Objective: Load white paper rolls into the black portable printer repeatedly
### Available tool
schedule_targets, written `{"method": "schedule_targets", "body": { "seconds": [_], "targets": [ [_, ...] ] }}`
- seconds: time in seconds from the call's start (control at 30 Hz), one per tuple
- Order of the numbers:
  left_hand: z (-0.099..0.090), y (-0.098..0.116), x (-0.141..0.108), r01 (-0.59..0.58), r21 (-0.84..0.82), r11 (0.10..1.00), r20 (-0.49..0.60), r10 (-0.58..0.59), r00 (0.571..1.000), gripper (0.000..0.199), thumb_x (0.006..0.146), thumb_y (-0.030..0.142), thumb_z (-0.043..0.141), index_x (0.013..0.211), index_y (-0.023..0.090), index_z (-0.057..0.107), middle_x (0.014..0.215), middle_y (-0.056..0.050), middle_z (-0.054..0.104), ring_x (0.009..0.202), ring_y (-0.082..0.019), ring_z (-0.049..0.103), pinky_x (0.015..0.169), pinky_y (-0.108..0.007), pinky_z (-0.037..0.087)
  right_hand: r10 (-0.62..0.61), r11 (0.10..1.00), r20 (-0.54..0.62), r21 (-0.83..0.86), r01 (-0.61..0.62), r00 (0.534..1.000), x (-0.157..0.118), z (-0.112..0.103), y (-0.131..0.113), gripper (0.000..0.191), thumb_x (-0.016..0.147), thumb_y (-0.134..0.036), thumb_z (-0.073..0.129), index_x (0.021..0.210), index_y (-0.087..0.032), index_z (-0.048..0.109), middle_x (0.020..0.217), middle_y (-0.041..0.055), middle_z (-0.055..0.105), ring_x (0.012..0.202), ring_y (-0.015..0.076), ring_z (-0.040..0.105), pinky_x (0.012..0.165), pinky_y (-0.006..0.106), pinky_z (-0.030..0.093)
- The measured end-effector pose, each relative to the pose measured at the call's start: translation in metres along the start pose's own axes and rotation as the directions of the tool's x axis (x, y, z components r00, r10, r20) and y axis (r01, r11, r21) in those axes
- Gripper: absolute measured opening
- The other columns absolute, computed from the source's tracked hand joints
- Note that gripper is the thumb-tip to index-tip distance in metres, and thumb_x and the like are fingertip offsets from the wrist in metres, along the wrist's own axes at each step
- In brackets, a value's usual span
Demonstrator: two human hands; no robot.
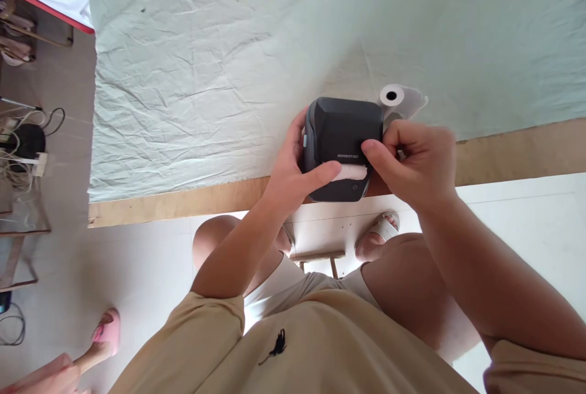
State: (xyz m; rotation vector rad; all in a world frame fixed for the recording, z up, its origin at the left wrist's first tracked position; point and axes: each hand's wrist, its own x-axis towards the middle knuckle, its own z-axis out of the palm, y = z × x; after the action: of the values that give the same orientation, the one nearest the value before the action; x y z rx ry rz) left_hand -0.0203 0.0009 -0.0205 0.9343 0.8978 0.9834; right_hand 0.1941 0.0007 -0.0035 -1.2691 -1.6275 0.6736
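A dark grey label printer (350,125) is between my hands at the table's front edge. From its front slot sticks a short strip of white paper (352,172). My left hand (293,168) wraps round the printer's left side, its thumb lying across the front by the paper strip. At the right side, my right hand (414,159) has its thumb on the printer's top edge and its fingers curled; the fingertips are partly hidden. Just behind the printer's right corner stands a white paper roll (392,96) with a dark core and a loose, see-through wrapping (414,101).
A wrinkled pale green cloth (206,64) covers the table, with a bare wooden edge (183,200) in front. Tangled cables (22,150) and a metal rack stand at the left. Another person's foot in a pink slipper (107,332) is on the floor at lower left.
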Motion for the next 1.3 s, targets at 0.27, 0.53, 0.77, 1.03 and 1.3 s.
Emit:
{"method": "schedule_targets", "body": {
  "seconds": [0.27,0.53,0.77,1.03,1.3],
  "targets": [
    [0.0071,0.0069,-0.0002,0.081,-0.012,0.997,-0.040,-0.081,0.996,0.071,0.087,0.062,0.098,0.143,0.032,0.067,0.126,-0.006,0.083,0.121,-0.034,0.085,0.094,-0.046,0.073,0.191,0.980,0.124,0.036,-0.197,0.974,0.0040,0.0001,0.0017,0.061,0.097,-0.047,0.081,0.059,-0.025,0.039,0.054,-0.0042,0.035,0.053,0.0099,0.029,0.048,0.031,0.021],
    [0.0082,0.0098,-0.0008,0.081,-0.032,0.996,-0.048,-0.082,0.995,0.063,0.087,0.057,0.098,0.137,0.029,0.070,0.116,-0.005,0.084,0.105,-0.028,0.084,0.085,-0.041,0.073,0.232,0.971,0.148,0.017,-0.237,0.961,0.0056,-0.0014,-0.0006,0.054,0.091,-0.040,0.079,0.058,-0.025,0.039,0.054,-0.0042,0.036,0.053,0.0097,0.031,0.048,0.031,0.021],
    [0.0060,0.0057,0.0000,0.048,-0.098,0.994,0.014,-0.046,0.999,0.055,0.095,0.047,0.094,0.140,0.029,0.068,0.120,-0.005,0.086,0.106,-0.031,0.088,0.081,-0.042,0.074,0.234,0.971,0.155,0.016,-0.239,0.960,0.0059,-0.0003,-0.0025,0.057,0.092,-0.045,0.079,0.058,-0.026,0.037,0.054,-0.0044,0.035,0.053,0.0101,0.030,0.049,0.030,0.022],
    [0.0059,0.0047,0.0024,0.078,-0.056,0.995,0.011,-0.077,0.997,0.065,0.092,0.061,0.095,0.140,0.030,0.066,0.124,-0.007,0.087,0.117,-0.035,0.088,0.084,-0.044,0.074,0.238,0.970,0.149,0.017,-0.243,0.960,0.0065,0.0003,-0.0029,0.056,0.091,-0.045,0.077,0.058,-0.026,0.036,0.053,-0.0045,0.034,0.053,0.0103,0.028,0.049,0.031,0.021],
    [0.0066,0.0076,0.0004,0.086,-0.063,0.994,0.000,-0.086,0.996,0.062,0.091,0.059,0.095,0.137,0.031,0.067,0.126,-0.007,0.088,0.118,-0.036,0.088,0.090,-0.047,0.076,0.241,0.969,0.157,0.011,-0.246,0.958,0.0066,-0.0005,-0.0021,0.058,0.092,-0.044,0.080,0.058,-0.026,0.036,0.053,-0.0042,0.034,0.054,0.0112,0.027,0.051,0.032,0.022]
  ]
}}
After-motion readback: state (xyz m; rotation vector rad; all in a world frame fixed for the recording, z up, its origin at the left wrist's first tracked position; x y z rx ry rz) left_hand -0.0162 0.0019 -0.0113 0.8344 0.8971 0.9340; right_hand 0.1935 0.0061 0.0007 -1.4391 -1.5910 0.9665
